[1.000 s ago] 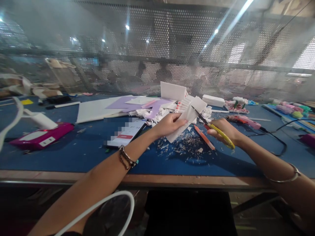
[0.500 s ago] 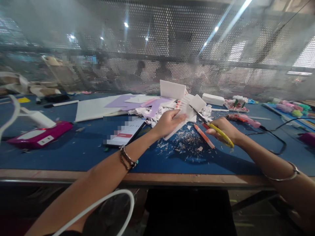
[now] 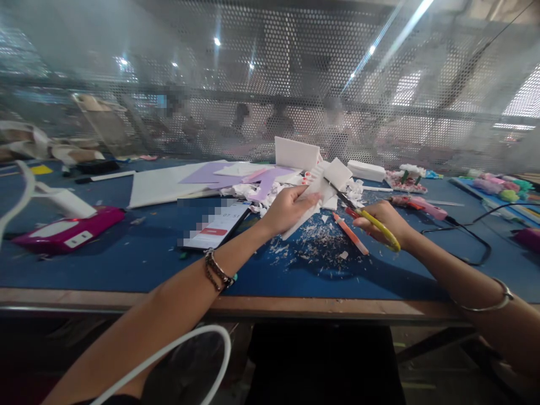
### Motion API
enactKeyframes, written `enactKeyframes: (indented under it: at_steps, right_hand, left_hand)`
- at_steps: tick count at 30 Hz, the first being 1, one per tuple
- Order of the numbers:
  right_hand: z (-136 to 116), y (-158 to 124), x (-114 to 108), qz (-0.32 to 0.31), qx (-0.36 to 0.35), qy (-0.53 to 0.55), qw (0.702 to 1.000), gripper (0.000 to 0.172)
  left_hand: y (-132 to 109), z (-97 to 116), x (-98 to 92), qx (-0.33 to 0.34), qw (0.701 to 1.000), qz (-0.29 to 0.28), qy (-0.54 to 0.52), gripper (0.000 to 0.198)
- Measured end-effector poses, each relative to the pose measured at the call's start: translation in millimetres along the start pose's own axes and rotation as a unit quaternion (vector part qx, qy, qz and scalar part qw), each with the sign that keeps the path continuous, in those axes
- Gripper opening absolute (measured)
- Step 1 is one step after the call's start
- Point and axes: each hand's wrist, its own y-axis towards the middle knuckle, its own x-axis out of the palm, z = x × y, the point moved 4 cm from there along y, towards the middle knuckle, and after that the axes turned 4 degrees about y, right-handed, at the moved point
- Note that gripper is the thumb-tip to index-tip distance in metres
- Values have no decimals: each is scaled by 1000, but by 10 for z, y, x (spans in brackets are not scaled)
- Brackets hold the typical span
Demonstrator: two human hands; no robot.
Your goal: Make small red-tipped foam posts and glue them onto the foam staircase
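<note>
My left hand point(image 3: 287, 209) is closed on a white sheet of paper point(image 3: 324, 191) cut into a fringe along one edge, held above the blue table point(image 3: 126, 259). My right hand point(image 3: 382, 220) grips yellow-handled scissors point(image 3: 371, 220), and their dark blades reach up and left into the paper's edge. Under both hands lies a scatter of small white paper scraps point(image 3: 316, 247). An orange pencil-like stick point(image 3: 350, 233) rests on the table just below the scissors.
A phone point(image 3: 215, 225) lies left of my left hand. White and lilac sheets point(image 3: 202, 180) sit behind it, with a magenta device point(image 3: 67, 233) at far left. A pink tool with a black cable point(image 3: 455, 228) lies to the right. A perforated metal screen point(image 3: 270, 84) closes off the back.
Both hands and the paper have shifted slightly up and away from me. The scissors' blades have slid further along the paper's edge.
</note>
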Motion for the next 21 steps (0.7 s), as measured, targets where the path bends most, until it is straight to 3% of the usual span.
enactKeyframes:
  at_steps: [9, 21]
  right_hand:
    - [-1, -9, 64, -50, -68, -4, 996, 60]
    - [-14, 7, 76, -31, -82, -15, 996, 58]
  left_hand:
    - [5, 2, -1, 18, 1000, -1, 8, 36]
    - [-11, 44, 16, 53, 998, -27, 29, 34]
